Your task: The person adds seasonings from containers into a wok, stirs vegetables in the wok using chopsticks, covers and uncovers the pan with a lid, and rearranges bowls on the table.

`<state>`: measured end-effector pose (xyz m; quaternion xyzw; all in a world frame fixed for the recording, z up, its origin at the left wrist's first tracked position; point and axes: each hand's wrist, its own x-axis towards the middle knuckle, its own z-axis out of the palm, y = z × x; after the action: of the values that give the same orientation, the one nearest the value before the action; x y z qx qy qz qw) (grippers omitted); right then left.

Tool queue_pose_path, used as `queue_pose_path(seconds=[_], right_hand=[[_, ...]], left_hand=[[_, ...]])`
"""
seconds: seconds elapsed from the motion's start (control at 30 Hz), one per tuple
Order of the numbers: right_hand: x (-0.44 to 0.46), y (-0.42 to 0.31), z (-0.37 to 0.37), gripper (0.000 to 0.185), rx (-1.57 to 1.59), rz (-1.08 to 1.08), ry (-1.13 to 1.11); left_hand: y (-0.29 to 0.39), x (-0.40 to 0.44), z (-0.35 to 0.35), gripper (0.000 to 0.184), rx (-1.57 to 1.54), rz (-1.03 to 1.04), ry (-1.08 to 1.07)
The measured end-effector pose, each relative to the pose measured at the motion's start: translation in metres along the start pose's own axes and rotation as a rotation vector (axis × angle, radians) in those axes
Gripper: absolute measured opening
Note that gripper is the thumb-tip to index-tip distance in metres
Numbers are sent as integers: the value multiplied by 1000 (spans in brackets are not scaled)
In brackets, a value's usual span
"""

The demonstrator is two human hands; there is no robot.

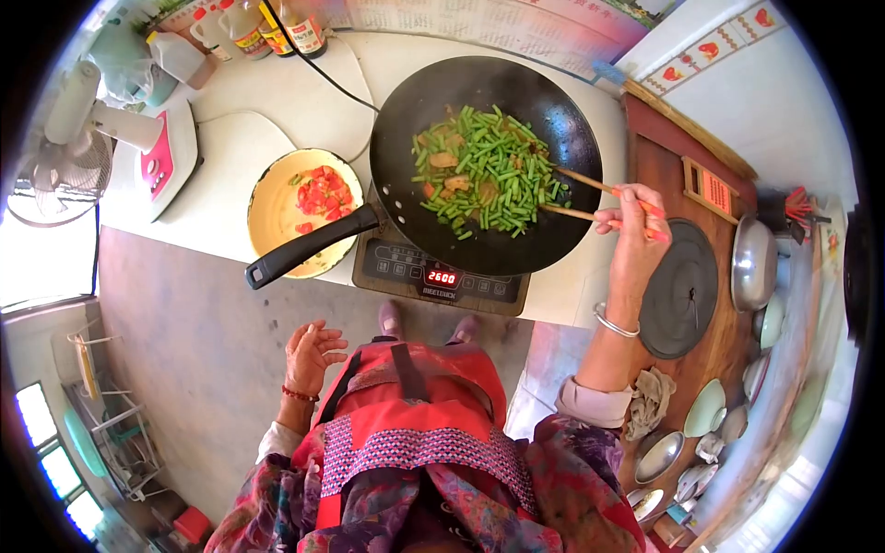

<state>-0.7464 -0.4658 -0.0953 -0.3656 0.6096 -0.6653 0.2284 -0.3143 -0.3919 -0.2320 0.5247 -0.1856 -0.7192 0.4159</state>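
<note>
At the left, red chopped pieces point(324, 194) are held in a cream bowl point(269, 207), partly overlapped by the handle point(309, 247) of a black wok point(406, 101). Nearer the body, the left hand point(313, 355) is held in the air, its fingers slightly apart. The wok is set on an induction cooker point(438, 281), and cut green beans point(502, 166) are heaped inside it. Two chopsticks point(585, 180) are clamped by the right hand point(633, 221), their tips placed among the beans. Farther right, a dark round lid point(668, 276) is laid on a wooden surface point(710, 369).

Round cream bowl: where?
Head view, left half: the round cream bowl sits on the white countertop, left of the black wok, whose black handle overlaps it.
</note>
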Motion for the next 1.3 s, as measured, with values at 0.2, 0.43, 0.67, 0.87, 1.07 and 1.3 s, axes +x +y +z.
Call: queue_pose_path(seconds=[0.2,0.43,0.67,0.87,1.07,1.3], right_hand=[[0,28,46,16,215,21,24],[-17,14,106,10,230,52,-183],[14,-3,78,14,30,-115,-140],[46,35,80,15,-60,-193,-165],[7,-20,46,14,-89,-47,-232],[-9,20,35,13,21,-85,-184]], left_hand=[[1,3,-2,32,-21,-10,11],[1,6,-2,31,-23,-23,19],[-1,1,-13,31,-28,-26,63],[-4,1,-17,31,-14,-21,27],[-3,1,-9,29,-30,-51,13],[-19,-2,3,32,72,-151,-107]])
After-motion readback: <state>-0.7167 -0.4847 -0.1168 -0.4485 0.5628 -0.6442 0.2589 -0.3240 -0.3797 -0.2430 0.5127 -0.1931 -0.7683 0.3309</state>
